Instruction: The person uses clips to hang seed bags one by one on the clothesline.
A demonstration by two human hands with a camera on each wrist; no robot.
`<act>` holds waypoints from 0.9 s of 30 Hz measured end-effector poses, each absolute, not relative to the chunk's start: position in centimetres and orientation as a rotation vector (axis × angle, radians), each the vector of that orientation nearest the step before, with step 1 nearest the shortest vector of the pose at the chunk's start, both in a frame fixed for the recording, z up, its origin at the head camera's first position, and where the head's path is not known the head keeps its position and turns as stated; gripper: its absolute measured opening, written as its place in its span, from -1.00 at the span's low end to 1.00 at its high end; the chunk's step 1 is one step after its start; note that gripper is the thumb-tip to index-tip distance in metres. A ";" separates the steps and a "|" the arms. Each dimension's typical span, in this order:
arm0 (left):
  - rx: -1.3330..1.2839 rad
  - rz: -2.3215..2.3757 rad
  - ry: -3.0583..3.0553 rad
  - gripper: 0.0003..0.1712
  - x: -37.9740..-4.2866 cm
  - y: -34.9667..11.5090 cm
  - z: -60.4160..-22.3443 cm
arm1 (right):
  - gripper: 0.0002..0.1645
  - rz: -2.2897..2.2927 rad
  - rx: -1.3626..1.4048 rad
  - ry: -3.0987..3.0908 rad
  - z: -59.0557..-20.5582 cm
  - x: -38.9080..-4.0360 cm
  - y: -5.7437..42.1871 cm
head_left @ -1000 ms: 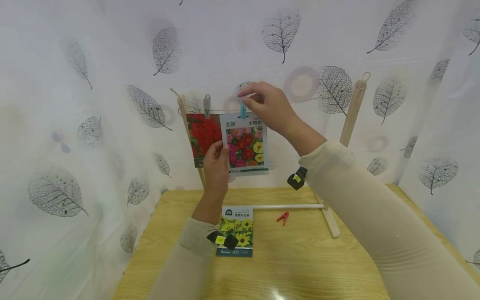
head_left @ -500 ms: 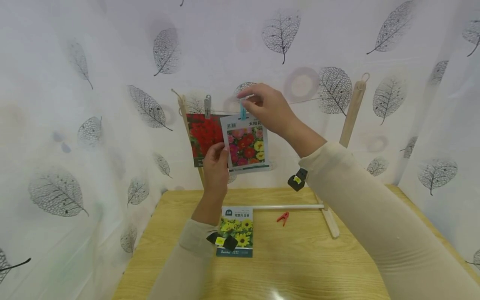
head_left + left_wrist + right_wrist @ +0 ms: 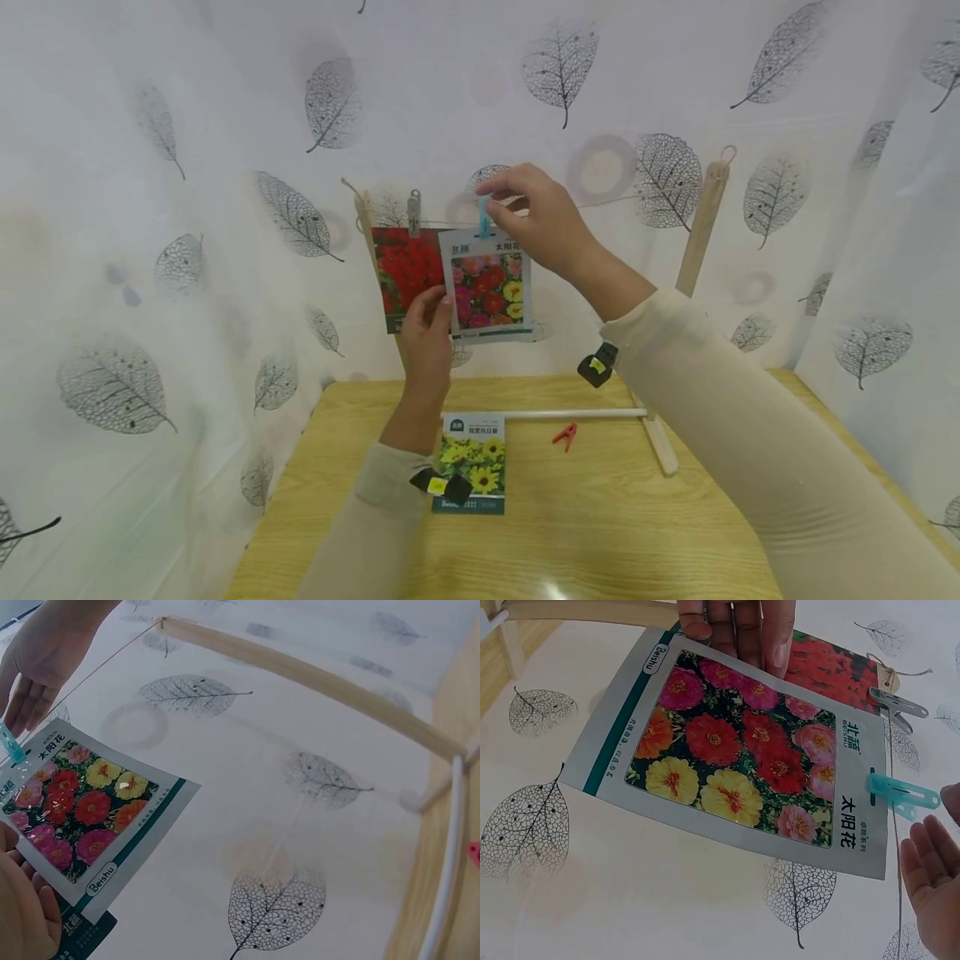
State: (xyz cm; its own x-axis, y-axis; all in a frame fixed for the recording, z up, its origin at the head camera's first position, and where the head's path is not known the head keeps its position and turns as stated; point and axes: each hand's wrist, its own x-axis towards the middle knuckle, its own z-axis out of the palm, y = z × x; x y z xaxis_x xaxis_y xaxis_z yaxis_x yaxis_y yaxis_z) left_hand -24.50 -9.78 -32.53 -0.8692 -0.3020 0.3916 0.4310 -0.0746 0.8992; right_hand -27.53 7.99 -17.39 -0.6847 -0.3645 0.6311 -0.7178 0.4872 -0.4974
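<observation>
Right hand: thumb and forefinger narrow, pinching the handle end of a blue clip; the remaining fingers extend loosely. Left hand: narrow, holding the left edge of a mixed-flower packet; exact finger placement behind that edge cannot be told. This packet is suspended above the bench, its top edge at the blue clip, by the string. Just left, partly overlapped, a red-flower packet hangs from a grey clip. On the bench lie a yellow-flower packet and, to its right, a red clip.
</observation>
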 end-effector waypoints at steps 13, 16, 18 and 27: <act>-0.121 -1.990 -1.704 -0.70 -24.5 -10.2 -32.9 | -0.75 1.097 0.863 -2.131 -17.9 -27.4 8.6; -0.123 -1.994 -1.692 -0.71 -24.4 -10.1 -32.8 | -0.76 1.112 0.861 -2.112 -18.0 -27.2 8.8; -0.123 -1.999 -1.695 -0.71 -24.3 -10.1 -32.7 | -0.76 1.120 0.863 -2.102 -18.1 -27.1 8.9; -0.165 -2.106 -1.646 -0.71 -23.7 -9.9 -32.4 | -0.76 1.166 0.859 -2.091 -19.1 -26.7 9.5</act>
State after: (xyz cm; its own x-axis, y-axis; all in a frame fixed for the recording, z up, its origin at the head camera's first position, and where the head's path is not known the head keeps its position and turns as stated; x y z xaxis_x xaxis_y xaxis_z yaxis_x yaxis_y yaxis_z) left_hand -23.69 -9.89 -32.36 -0.8875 -0.2794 0.3664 0.4230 -0.1790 0.8883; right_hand -26.69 9.50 -19.14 -0.6181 -0.2490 0.7456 -0.7652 0.4075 -0.4984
